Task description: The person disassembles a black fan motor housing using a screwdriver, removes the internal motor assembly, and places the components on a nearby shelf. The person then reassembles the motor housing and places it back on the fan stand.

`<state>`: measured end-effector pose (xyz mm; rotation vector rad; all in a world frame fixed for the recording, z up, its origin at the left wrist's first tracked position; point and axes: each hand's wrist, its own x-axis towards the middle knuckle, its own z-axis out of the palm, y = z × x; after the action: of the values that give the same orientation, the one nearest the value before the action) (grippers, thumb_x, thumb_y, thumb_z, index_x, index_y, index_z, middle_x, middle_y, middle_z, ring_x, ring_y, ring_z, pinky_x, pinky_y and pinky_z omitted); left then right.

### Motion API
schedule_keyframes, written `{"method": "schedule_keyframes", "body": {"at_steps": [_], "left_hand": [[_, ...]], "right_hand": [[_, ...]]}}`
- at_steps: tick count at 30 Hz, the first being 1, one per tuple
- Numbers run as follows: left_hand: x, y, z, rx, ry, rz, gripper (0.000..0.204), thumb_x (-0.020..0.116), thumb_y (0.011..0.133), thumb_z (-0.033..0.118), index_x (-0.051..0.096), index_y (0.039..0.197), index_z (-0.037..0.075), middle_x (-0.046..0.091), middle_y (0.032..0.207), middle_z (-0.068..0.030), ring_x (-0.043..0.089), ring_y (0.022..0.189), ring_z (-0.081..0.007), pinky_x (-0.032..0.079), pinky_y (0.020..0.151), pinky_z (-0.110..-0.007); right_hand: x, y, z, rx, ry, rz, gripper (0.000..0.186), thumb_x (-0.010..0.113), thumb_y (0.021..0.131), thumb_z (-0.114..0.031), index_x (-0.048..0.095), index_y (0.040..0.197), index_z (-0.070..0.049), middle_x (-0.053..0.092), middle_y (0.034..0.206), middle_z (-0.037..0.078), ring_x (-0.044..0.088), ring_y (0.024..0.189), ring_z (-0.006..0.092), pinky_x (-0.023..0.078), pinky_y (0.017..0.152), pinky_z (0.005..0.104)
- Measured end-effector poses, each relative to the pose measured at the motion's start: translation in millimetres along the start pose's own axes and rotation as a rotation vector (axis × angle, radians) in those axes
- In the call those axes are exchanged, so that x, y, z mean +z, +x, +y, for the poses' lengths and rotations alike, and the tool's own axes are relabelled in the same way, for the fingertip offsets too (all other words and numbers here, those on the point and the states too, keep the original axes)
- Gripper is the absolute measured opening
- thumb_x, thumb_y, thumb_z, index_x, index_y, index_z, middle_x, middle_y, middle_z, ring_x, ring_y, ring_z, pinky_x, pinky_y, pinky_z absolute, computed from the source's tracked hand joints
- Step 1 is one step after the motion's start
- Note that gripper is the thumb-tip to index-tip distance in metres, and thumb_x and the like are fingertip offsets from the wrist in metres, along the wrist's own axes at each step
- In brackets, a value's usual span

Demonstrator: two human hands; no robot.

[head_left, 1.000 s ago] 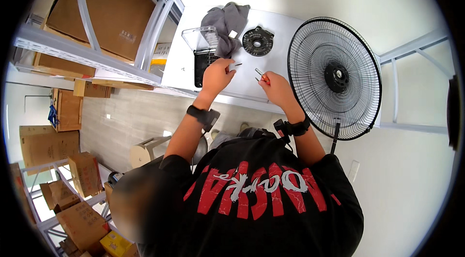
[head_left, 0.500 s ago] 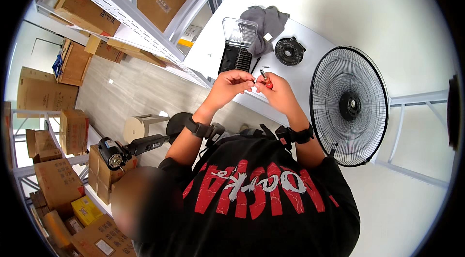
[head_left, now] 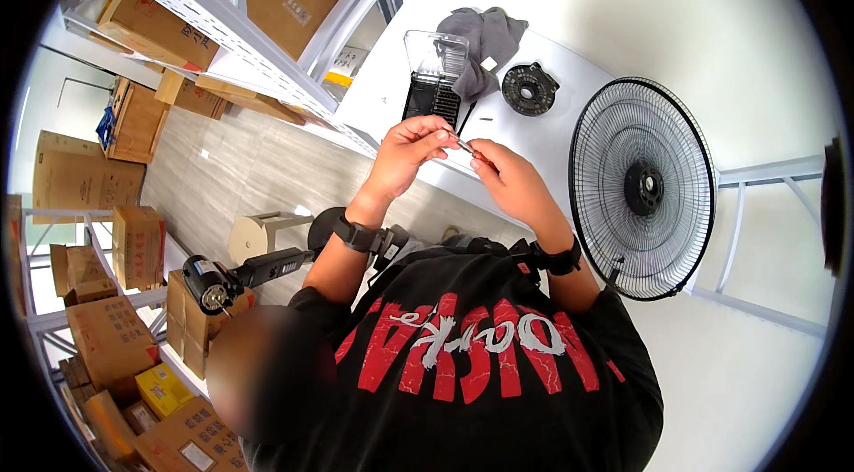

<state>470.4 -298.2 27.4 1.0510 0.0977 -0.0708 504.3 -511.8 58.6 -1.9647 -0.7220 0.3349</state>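
Observation:
A screwdriver (head_left: 481, 157) with a red handle lies in my right hand (head_left: 518, 180), whose fingers are closed around it. Its metal shaft slants up and left to the fingertips of my left hand (head_left: 407, 153). Those fingers are pinched together at the shaft's tip; whatever small thing they hold is hidden. Both hands are raised at the near edge of the white table (head_left: 551, 138). Just beyond them lies an open black tool case (head_left: 433, 100) with a clear lid. A small dark bit (head_left: 487, 120) rests on the table to the right of the case.
On the table are a grey cloth (head_left: 498, 38) and a round black motor cover (head_left: 530, 89). A black fan grille (head_left: 645, 189) stands at the right. A fan motor on a pole (head_left: 212, 283), a beige stool (head_left: 253, 239) and shelves of cardboard boxes (head_left: 111, 338) are at left.
The screwdriver has swung from pointing upward to pointing left, its tip now at my left fingertips. My left hand has shifted slightly left and up.

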Motion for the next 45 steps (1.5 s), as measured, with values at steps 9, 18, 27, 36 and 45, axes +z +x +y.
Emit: {"method": "schedule_keyframes", "body": {"at_steps": [9, 18, 27, 36, 45], "left_hand": [[-7, -19, -13, 0.008, 0.25, 0.035, 0.011, 0.065, 0.095, 0.006, 0.069, 0.104, 0.002, 0.071, 0.097, -0.0054, 0.068, 0.091, -0.0129, 0.053, 0.079, -0.026], [-21, -44, -30, 0.024, 0.194, 0.13, 0.012, 0.067, 0.092, 0.0, 0.068, 0.103, -0.002, 0.072, 0.095, -0.0058, 0.068, 0.089, -0.0123, 0.055, 0.081, -0.026], [-32, -56, -31, 0.115, 0.114, 0.111, 0.011, 0.068, 0.091, -0.001, 0.068, 0.102, -0.002, 0.071, 0.095, -0.0078, 0.069, 0.089, -0.0146, 0.055, 0.081, -0.027], [-44, -70, -19, -0.026, 0.24, 0.104, 0.012, 0.069, 0.09, -0.002, 0.069, 0.101, -0.003, 0.072, 0.095, -0.0086, 0.07, 0.089, -0.0158, 0.056, 0.081, -0.028], [-58, -68, -14, -0.163, 0.367, 0.025, 0.021, 0.071, 0.088, -0.001, 0.068, 0.11, -0.002, 0.071, 0.102, -0.007, 0.066, 0.095, -0.0121, 0.054, 0.085, -0.026]], "right_hand": [[10, -8, 5, 0.091, 0.004, -0.113, 0.021, 0.056, 0.098, -0.018, 0.059, 0.114, -0.004, 0.065, 0.087, 0.015, 0.064, 0.077, 0.032, 0.048, 0.068, 0.0387], [29, -8, 19, 0.132, 0.11, -0.286, 0.021, 0.055, 0.099, -0.018, 0.059, 0.114, -0.004, 0.064, 0.08, 0.01, 0.062, 0.071, 0.0225, 0.047, 0.066, 0.0343], [35, 0, 15, 0.06, 0.169, -0.352, 0.019, 0.055, 0.099, -0.018, 0.059, 0.11, -0.003, 0.061, 0.074, 0.009, 0.06, 0.066, 0.0197, 0.046, 0.063, 0.0331], [47, 6, 11, 0.078, 0.086, -0.433, 0.021, 0.058, 0.097, -0.018, 0.06, 0.112, -0.002, 0.064, 0.082, 0.015, 0.063, 0.071, 0.0282, 0.048, 0.066, 0.0365], [39, 16, 35, -0.025, -0.048, -0.396, 0.022, 0.062, 0.092, -0.016, 0.063, 0.109, -0.004, 0.065, 0.089, 0.017, 0.064, 0.08, 0.0334, 0.05, 0.071, 0.0385]]}}
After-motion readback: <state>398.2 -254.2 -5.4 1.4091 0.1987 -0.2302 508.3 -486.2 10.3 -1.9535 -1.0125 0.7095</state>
